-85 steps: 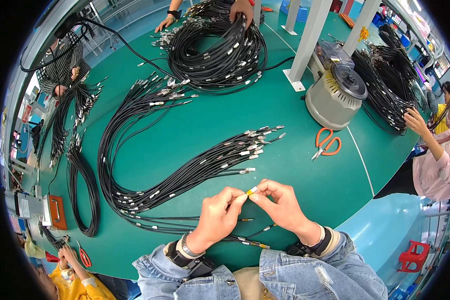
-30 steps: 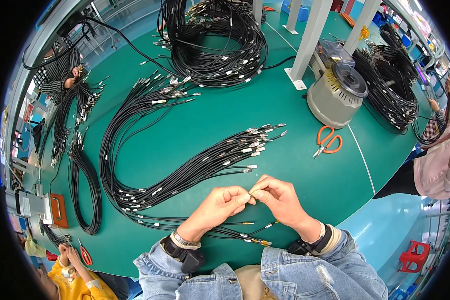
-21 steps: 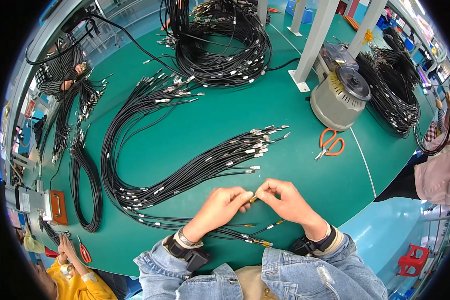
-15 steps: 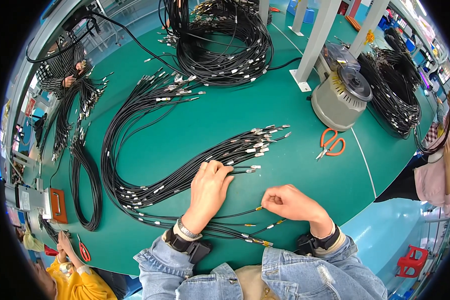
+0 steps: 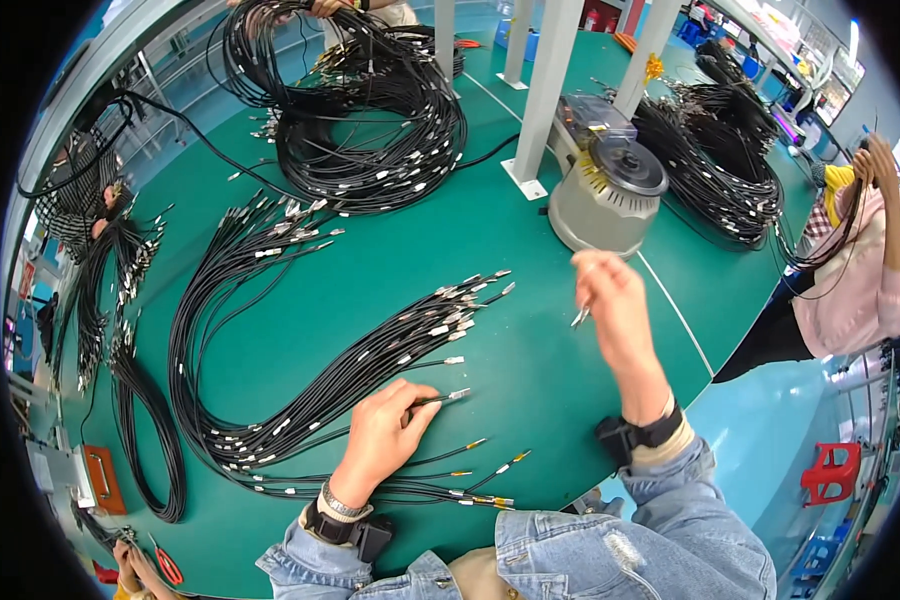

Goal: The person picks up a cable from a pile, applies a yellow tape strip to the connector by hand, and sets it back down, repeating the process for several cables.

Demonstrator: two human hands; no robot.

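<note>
My left hand (image 5: 388, 428) pinches one black cable (image 5: 440, 400) between thumb and fingers, close to its pale connector end, low over the green table. Behind it lies a long curved bundle of black cables (image 5: 315, 405) with white labels and metal tips. In front, a few separate cables with yellow-marked ends (image 5: 490, 500) lie near my left wrist. My right hand (image 5: 612, 305) is raised just in front of the grey round machine, its fingers closed round small scissors (image 5: 579, 318). Only their silver tips show; the orange handles are hidden in the hand.
A large coil of black cables (image 5: 370, 185) lies at the back, handled by another person. Grey posts (image 5: 545, 110) and the grey round machine (image 5: 600, 212) stand at back right, beside another coil (image 5: 715, 180). Further people work left and right. A red stool (image 5: 832, 474) stands on the floor.
My right hand has moved up and away from the loose cables and taken the orange-handled scissors off the table. My left hand now pinches a single cable apart from the bundle. The view has shifted.
</note>
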